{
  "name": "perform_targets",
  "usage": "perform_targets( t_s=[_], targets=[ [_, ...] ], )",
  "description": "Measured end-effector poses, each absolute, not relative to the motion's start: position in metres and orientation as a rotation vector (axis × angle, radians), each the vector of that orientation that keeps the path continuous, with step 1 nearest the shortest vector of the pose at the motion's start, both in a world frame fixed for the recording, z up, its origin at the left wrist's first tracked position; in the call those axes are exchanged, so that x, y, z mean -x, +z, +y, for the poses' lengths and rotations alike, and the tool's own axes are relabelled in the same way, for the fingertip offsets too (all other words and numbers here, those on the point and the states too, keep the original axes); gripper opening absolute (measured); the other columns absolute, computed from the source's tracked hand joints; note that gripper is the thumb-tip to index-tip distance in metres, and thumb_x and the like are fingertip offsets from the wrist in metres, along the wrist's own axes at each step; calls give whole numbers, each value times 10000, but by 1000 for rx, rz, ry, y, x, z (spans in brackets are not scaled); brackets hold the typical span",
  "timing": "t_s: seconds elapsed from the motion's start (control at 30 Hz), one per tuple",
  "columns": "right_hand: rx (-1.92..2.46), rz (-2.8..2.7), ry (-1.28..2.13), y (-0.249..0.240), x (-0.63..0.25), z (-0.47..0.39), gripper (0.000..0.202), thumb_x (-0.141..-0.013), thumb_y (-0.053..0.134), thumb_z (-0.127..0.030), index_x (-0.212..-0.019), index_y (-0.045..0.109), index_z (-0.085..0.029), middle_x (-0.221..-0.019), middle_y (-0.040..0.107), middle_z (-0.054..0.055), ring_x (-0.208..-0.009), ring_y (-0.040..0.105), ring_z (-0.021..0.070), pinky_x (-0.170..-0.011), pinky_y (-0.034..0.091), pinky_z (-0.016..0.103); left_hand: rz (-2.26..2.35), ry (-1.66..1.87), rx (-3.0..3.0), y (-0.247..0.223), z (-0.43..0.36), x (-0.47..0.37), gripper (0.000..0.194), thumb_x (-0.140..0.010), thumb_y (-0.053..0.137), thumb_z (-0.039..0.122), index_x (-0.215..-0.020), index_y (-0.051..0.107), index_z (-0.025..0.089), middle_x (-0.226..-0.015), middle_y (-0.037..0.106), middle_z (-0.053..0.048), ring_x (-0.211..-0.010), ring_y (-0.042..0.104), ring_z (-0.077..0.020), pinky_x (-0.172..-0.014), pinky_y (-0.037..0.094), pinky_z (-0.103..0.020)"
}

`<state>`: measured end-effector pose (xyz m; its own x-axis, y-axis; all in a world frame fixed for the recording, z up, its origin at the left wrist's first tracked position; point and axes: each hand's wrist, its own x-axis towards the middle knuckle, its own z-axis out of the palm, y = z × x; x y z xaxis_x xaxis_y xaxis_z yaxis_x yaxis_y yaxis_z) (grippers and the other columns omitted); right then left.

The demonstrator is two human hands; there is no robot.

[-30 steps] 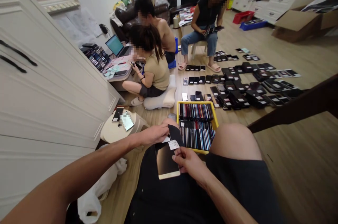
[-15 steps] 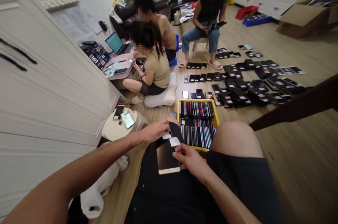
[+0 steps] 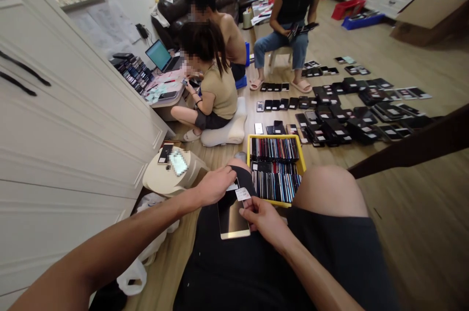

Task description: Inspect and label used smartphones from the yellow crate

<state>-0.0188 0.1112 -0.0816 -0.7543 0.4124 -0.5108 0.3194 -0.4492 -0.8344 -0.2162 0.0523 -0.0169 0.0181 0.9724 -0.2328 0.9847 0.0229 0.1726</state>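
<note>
A dark-screened smartphone (image 3: 233, 215) with a gold lower bezel lies over my lap, its screen facing up. White labels with small writing are stuck near its upper end; one label (image 3: 242, 194) juts past the right edge. My right hand (image 3: 264, 219) grips the phone's right side, thumb on the front. At the top end, my left hand (image 3: 217, 185) has its fingers curled closed on the phone's edge; the fingertips are partly hidden. Just past my knees stands a yellow crate (image 3: 303, 166) packed with phones on edge.
Rows and stacks of phones (image 3: 333, 130) cover the floor ahead. A cream stool (image 3: 154, 179) at left bears phones. Two people sit by a low table with a laptop (image 3: 159, 55); another person (image 3: 293, 12) sits holding phones. A dark wooden bar (image 3: 410, 142) slants at right.
The view has shifted slightly. Both hands keep their places on the phone, with only a small movement of the left hand at its top end.
</note>
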Motion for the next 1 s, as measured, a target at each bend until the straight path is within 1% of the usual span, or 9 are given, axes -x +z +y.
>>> perform_targets(
  t_s=[0.1, 0.2, 0.3, 0.4, 0.5, 0.6, 0.7, 0.83, 1.0],
  targets=[
    [1064, -1626, 2400, -82, 18, 112, 294, -671, 724, -401, -760, 525, -204, -680, 494, -40, -591, 471, 112, -491, 458, 230, 2002, -89, -1976, -13, 57, 218, 132, -907, 460, 145, -1008, 526, 199, -1026, 623, -87, -938, 608, -260, -698, 451, -336],
    [1056, -1636, 2408, -82, 17, 112, 289, -677, 720, -401, -770, 527, -207, -684, 496, -42, -585, 474, 110, -493, 455, 230, 1939, -67, -1843, -9, 67, 221, 58, -914, 493, 201, -943, 542, 209, -957, 645, -64, -863, 625, -241, -642, 415, -311],
    [1074, -1672, 2369, -84, 17, 112, 280, -685, 705, -404, -773, 522, -211, -673, 491, -44, -579, 485, 118, -495, 465, 242, 1859, -63, -1732, -5, 77, 223, 74, -876, 512, 154, -858, 554, 212, -838, 631, -25, -770, 604, -206, -614, 388, -291],
    [1087, -1706, 2336, -86, 17, 113, 284, -696, 699, -417, -795, 527, -214, -683, 509, -39, -576, 498, 124, -502, 479, 256, 1842, 47, -1742, -5, 82, 226, 99, -845, 531, 112, -808, 572, 194, -868, 615, -29, -814, 593, -191, -685, 427, -284],
    [1074, -1695, 2364, -88, 17, 113, 301, -699, 707, -431, -809, 530, -214, -700, 512, -38, -587, 501, 123, -513, 487, 257, 1845, 218, -1773, -8, 80, 230, 72, -853, 562, 127, -873, 609, 179, -960, 600, -47, -878, 591, -192, -769, 467, -295],
    [1058, -1673, 2402, -88, 16, 112, 315, -700, 718, -438, -805, 521, -218, -700, 499, -42, -592, 496, 121, -517, 483, 252, 1893, 327, -1721, -12, 71, 233, 128, -871, 579, 152, -993, 611, 174, -950, 590, -43, -842, 587, -191, -763, 482, -307],
    [1054, -1664, 2411, -87, 16, 112, 324, -702, 722, -449, -808, 520, -219, -698, 490, -43, -594, 488, 120, -524, 479, 254, 1953, 366, -1758, -13, 59, 233, 118, -907, 556, 161, -1017, 594, 180, -967, 574, -46, -863, 583, -199, -766, 469, -310],
    [1087, -1661, 2399, -85, 17, 112, 338, -684, 728, -456, -812, 525, -218, -698, 496, -41, -596, 489, 124, -523, 477, 260, 1865, 238, -1954, -10, 45, 233, 72, -959, 523, 209, -1003, 578, 193, -1067, 568, -63, -943, 582, -208, -777, 449, -299],
    [1084, -1655, 2406, -78, 17, 113, 327, -676, 730, -445, -793, 535, -210, -678, 483, -46, -589, 471, 117, -518, 445, 247, 1725, 3, -2103, -13, 45, 244, 32, -950, 558, 216, -950, 578, 190, -1033, 591, -68, -980, 571, -228, -800, 433, -299]
  ],
)
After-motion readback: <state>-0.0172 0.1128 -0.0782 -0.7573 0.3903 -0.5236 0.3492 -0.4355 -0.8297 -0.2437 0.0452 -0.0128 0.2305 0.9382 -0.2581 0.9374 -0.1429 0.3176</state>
